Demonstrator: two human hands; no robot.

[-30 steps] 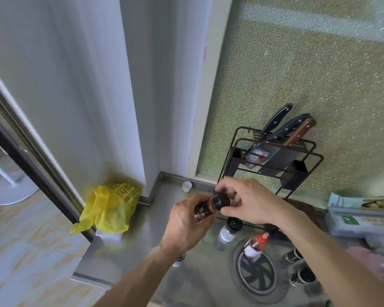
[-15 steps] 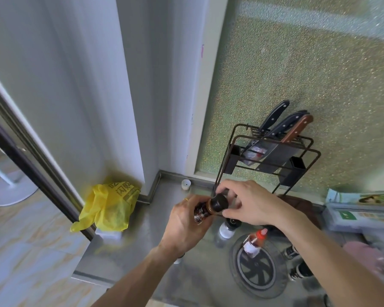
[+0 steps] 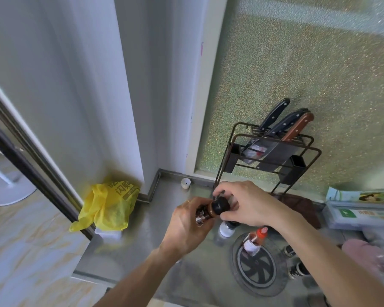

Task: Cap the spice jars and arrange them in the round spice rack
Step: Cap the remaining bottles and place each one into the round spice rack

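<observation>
Both hands meet above the steel counter (image 3: 124, 251): left hand (image 3: 184, 227) grips the spice jar (image 3: 203, 214) around its body, tilted; right hand (image 3: 244, 206) pinches the black cap (image 3: 220, 206) on the jar's mouth. Behind stands the knife rack (image 3: 268, 156). Round spice rack (image 3: 258, 265) lies lower right, holding a red-capped jar (image 3: 254, 240); a white-labelled jar (image 3: 225, 229) stands just beside it.
</observation>
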